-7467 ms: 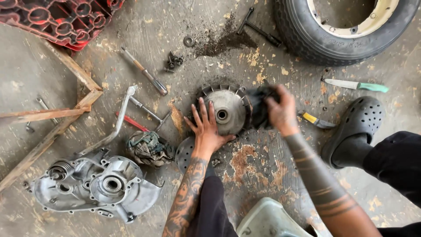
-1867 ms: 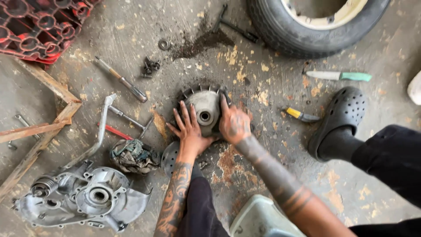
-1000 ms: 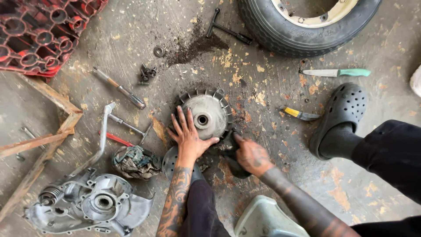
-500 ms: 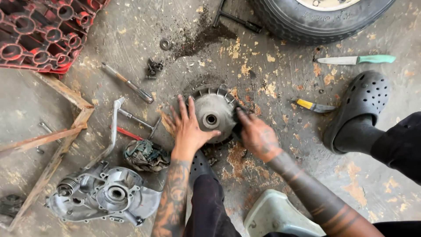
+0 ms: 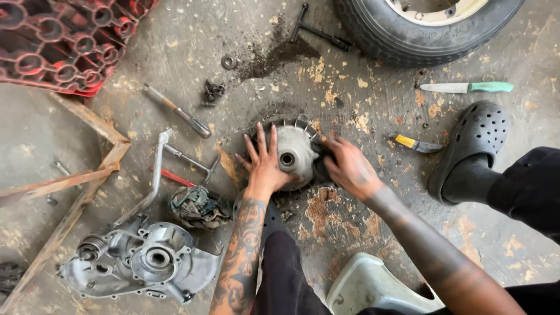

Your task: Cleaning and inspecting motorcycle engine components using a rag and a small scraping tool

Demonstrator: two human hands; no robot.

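Note:
A round finned metal pulley disc (image 5: pixel 293 149) with a centre hole lies flat on the stained concrete floor. My left hand (image 5: pixel 265 164) rests on its left side, palm down, fingers spread. My right hand (image 5: pixel 348 167) presses a dark rag (image 5: pixel 320 165) against the disc's right edge, fingers curled on it.
A grey engine cover (image 5: pixel 140 263) lies at lower left, a crumpled rag (image 5: pixel 197 205) beside it. A screwdriver (image 5: pixel 177 111), bent lever (image 5: pixel 153 178), T-wrench (image 5: pixel 318 28), tyre (image 5: pixel 426 23), green-handled knife (image 5: pixel 466 87), yellow-handled tool (image 5: pixel 415 143), red crate (image 5: pixel 70 41), wooden slats (image 5: pixel 76 181) and my black clog (image 5: pixel 471 146) surround the disc.
Over the last second my right hand came up from below the disc to its right edge with the rag. My left hand has stayed on the disc.

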